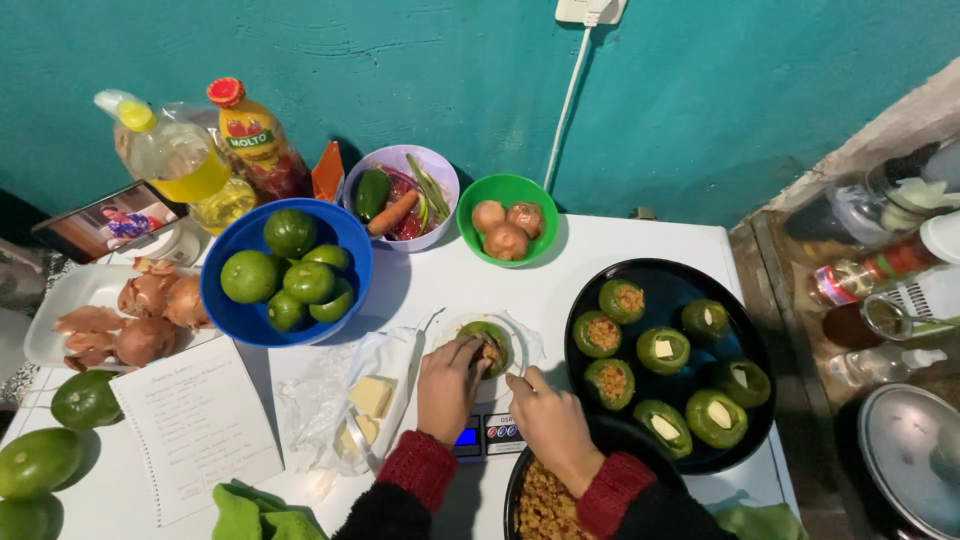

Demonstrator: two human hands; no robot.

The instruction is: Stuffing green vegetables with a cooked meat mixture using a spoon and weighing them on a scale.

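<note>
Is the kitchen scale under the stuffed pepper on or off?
On. The scale shows a lit blue display just below the left hand, which holds the pepper.

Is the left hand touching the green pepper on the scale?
Touching. The head view shows the left hand with its fingers laid against the side of the green pepper on the small plate, with no gap between them.

Even, fairly bright overhead light, cool cast. Soft shadows fall toward the viewer under the blue bowl (286, 262). Mild glare on white desk (560, 262). Wide-angle bending at edges; right side dimmer, slightly soft.
</note>
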